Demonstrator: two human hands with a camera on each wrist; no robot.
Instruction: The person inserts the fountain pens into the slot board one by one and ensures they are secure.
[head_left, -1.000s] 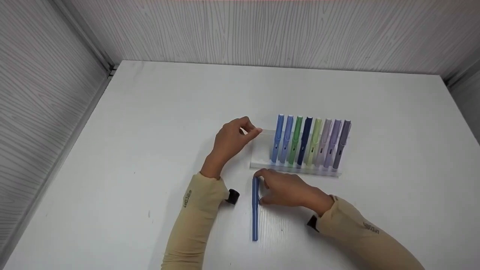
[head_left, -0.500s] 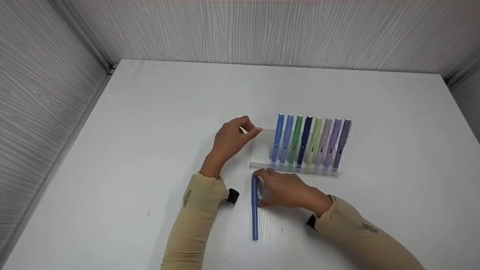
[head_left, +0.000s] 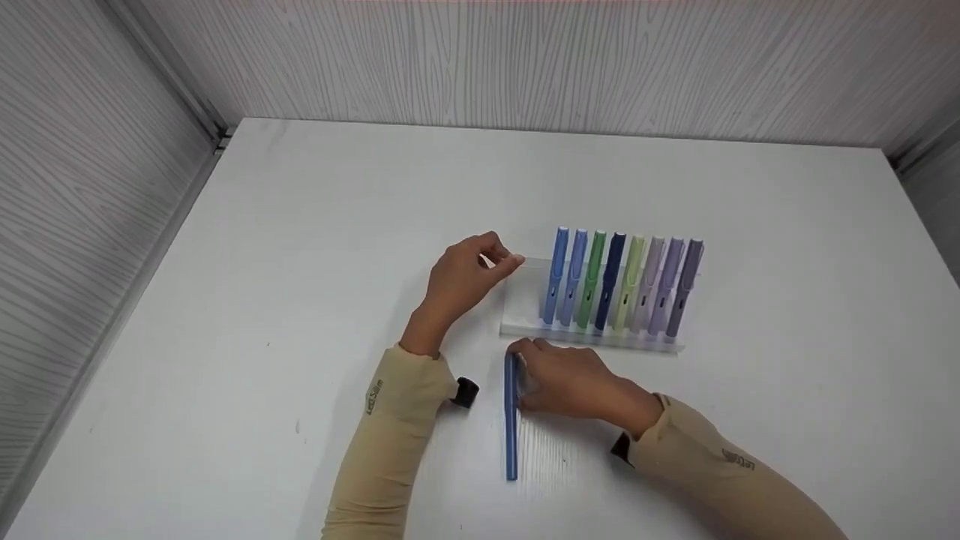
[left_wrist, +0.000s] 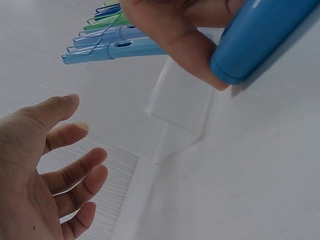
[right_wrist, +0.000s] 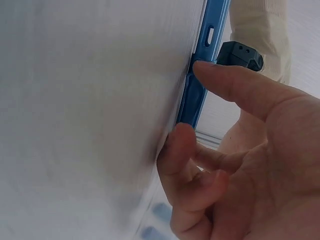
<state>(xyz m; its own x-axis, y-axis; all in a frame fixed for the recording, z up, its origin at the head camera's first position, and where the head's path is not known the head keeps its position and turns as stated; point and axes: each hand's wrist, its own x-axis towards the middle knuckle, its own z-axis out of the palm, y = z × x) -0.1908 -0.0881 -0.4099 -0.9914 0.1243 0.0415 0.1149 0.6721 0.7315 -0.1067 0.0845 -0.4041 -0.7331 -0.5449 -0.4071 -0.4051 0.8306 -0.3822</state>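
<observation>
A blue capped pen (head_left: pixel 511 442) lies lengthwise toward me in front of a clear acrylic pen rack (head_left: pixel 523 294). My right hand (head_left: pixel 574 379) grips the pen from the right, fingertips at its far end. In the right wrist view, the thumb (right_wrist: pixel 227 80) presses near the slot in the blue barrel (right_wrist: pixel 212 30). My left hand (head_left: pixel 466 277) is at the rack's far left corner, thumb tip overlapping the clear edge. Its fingers (left_wrist: pixel 75 170) are loosely bent and apart in the left wrist view, with nothing visible between them.
Several pens stand leaning in the rack, from a light blue one (head_left: pixel 556 277) through a green one (head_left: pixel 592 277) to a dark purple one (head_left: pixel 685 285). The rack's left end has bare slots. White panels (head_left: pixel 525 67) border the white table (head_left: pixel 360 195).
Barely anything differs. The right hand and the pen have shifted very slightly; the left hand has stayed at the rack's corner.
</observation>
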